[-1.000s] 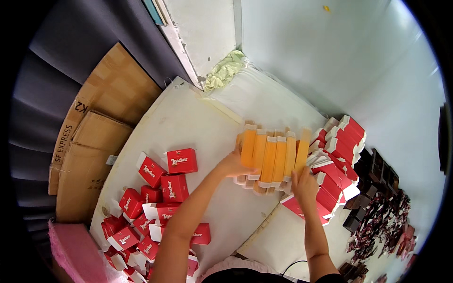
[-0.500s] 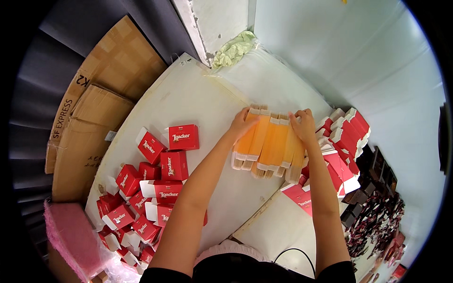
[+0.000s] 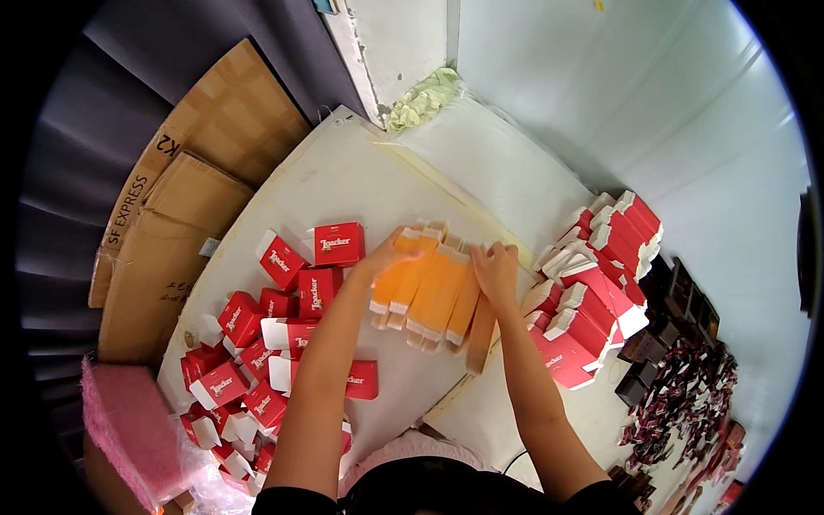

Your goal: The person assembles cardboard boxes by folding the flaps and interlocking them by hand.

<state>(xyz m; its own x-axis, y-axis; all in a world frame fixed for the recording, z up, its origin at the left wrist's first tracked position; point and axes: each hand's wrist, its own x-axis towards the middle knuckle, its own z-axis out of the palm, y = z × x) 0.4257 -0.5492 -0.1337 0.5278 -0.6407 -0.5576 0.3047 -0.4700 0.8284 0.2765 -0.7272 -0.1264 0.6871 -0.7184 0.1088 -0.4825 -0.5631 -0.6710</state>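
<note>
Between my two hands is a row of flat, folded orange cartons (image 3: 436, 296) with pale flaps, standing side by side in several bundles above the white table. My left hand (image 3: 390, 256) is closed round the left end of the row, its thumb across the orange faces. At the far right corner, my right hand (image 3: 498, 273) presses the row from the other side, fingers curled over the edge. The lower right bundle hangs a little askew and is slightly blurred.
Red small boxes (image 3: 338, 244), several with open white flaps, are heaped at left. Flat red cartons (image 3: 614, 245) lie piled at right, beside dark wrapped pieces (image 3: 682, 386). Brown cardboard (image 3: 176, 266) leans along the left table edge; a pink wrapped block (image 3: 137, 429) stands below it.
Both hands have brought the orange cartons left and nearer to me, away from the red carton pile. More of that pile now shows.
</note>
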